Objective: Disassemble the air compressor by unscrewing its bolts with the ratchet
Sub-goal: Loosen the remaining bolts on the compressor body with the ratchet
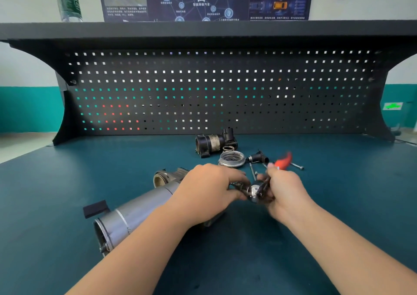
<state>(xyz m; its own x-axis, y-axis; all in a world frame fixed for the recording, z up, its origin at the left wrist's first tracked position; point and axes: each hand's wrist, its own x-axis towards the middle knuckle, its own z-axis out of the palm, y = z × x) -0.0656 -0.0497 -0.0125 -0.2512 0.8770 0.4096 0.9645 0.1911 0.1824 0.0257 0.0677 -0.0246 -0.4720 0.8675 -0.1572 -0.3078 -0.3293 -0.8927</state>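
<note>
Compressor (135, 213), a smooth grey metal cylinder, is lying under my left hand (209, 188), whose fingers are curling over its dark end fitting. My right hand (284, 188) is gripping the ratchet (257, 192), chrome head between my hands, blurred red handle (284, 159) sticking up behind. Beyond my knuckles are lying a ribbed metal cap (232, 159), a black housing (214, 142) and loose bolts (297, 166). The bottle (67, 0) label is unreadable.
</note>
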